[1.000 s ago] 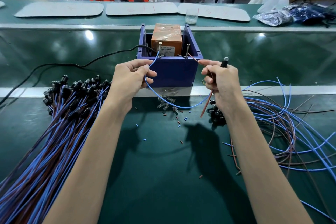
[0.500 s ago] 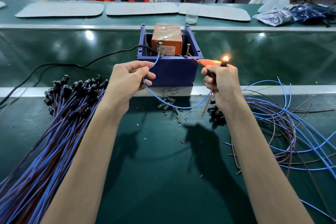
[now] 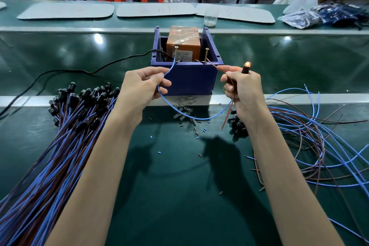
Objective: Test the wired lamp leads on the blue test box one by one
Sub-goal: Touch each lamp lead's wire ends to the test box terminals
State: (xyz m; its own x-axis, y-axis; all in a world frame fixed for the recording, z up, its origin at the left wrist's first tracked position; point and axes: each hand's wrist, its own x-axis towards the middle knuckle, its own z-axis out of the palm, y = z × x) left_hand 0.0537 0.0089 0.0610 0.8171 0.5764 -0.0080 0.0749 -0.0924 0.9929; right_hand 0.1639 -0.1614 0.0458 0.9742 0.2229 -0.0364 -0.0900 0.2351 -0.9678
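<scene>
Glowing lamp (image 3: 246, 66) pokes above right hand (image 3: 242, 90); left hand (image 3: 142, 86) pinches blue lead (image 3: 170, 67).

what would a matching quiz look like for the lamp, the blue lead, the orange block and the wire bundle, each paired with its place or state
Things:
1. lamp
2. blue lead
3. orange block
4. wire bundle

Places or states:
A. standing inside the blue test box
B. pinched in the left hand
C. glowing orange, held up in the right hand
D. lying on the green table, left of the arms

Pairs: 1-C, 2-B, 3-A, 4-D
</scene>
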